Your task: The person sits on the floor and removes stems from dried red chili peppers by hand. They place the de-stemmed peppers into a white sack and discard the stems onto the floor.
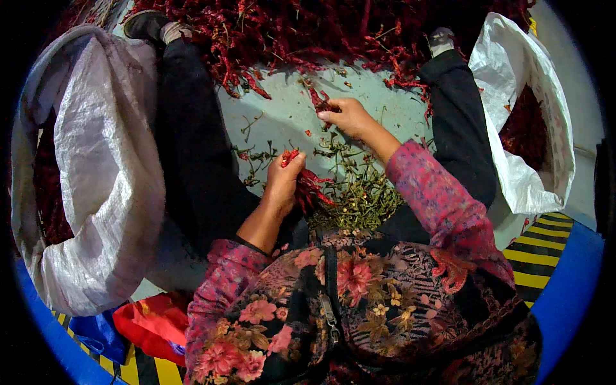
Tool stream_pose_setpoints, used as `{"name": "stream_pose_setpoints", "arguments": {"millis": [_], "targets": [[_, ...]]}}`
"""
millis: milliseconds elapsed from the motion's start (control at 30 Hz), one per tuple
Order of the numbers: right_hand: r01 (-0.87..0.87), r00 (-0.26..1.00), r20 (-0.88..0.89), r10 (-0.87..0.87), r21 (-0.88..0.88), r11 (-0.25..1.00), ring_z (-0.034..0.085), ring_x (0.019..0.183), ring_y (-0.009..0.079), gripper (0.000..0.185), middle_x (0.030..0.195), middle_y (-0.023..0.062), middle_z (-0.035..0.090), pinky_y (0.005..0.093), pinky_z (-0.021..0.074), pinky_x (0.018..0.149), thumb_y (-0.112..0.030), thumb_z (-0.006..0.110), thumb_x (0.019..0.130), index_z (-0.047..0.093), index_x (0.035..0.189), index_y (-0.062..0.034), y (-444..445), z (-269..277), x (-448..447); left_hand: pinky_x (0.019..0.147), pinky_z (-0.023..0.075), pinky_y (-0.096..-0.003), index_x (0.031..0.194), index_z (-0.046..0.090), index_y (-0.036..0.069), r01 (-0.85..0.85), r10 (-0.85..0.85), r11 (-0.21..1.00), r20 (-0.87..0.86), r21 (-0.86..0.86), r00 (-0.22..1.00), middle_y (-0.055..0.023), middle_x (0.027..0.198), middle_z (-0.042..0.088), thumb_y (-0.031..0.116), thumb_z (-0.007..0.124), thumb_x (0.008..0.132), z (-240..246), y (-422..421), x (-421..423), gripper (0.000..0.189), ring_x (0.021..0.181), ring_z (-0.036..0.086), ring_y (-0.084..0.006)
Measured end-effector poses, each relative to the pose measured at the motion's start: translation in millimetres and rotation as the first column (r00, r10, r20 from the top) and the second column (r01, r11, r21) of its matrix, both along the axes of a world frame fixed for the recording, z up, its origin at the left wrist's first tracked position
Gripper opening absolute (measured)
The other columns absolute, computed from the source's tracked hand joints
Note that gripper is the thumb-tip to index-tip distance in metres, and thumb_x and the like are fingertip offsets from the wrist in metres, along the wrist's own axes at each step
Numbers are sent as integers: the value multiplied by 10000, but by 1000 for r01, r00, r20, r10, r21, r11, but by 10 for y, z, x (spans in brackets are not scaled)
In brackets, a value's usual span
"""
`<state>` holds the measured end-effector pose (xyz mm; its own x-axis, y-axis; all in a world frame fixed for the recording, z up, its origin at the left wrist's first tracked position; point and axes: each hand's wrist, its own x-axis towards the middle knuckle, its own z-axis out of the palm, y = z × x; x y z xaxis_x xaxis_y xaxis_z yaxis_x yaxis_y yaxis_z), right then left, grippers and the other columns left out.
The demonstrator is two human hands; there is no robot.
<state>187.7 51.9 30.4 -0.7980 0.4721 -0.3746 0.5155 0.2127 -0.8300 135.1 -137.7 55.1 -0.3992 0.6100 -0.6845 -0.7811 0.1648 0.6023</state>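
My left hand [285, 180] is closed around a bunch of dried red chillies [310, 188], their tips sticking out to the right of the fist. Ahead and to the right, my right hand [344, 115] grips a few dark red dried chillies [318, 102] between thumb and fingers above the pale floor. The two hands are apart. Between my legs, close to my body, lies a heap of green-brown chilli stems [368, 197], with more stems scattered around it. A large pile of dried red chillies [288, 33] spreads beyond the hands.
An open white woven sack [103, 159] with red chillies inside stands at the left, another white sack [500, 96] at the right. My outstretched legs flank the pale floor [288, 120]. A red cloth or bag [154, 322] and a blue one [103, 337] lie at the lower left.
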Motion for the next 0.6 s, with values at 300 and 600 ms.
{"name": "stream_pose_setpoints", "arguments": {"millis": [300, 600], "targets": [[207, 944, 47, -327, -856, 474, 419, 514, 63, 235, 639, -12, 498, 193, 351, 454, -292, 564, 739, 514, 763, -64, -471, 466, 606, 533, 384, -212, 761, 484, 68, 44, -55, 992, 87, 119, 995, 9, 669, 486, 139, 527, 747, 36, -35, 57, 84, 576, 458, -80], [292, 952, 165, -259, -747, 598, 399, 522, 45, 190, 653, -10, 491, 187, 350, 433, -214, 508, 781, 533, 839, -35, -576, 485, 961, 564, 443, -256, 835, 487, 23, 124, -150, 974, 135, 187, 979, -62, 768, 547, 130, 511, 756, 152, -37, 93, 136, 621, 507, -118]]}}
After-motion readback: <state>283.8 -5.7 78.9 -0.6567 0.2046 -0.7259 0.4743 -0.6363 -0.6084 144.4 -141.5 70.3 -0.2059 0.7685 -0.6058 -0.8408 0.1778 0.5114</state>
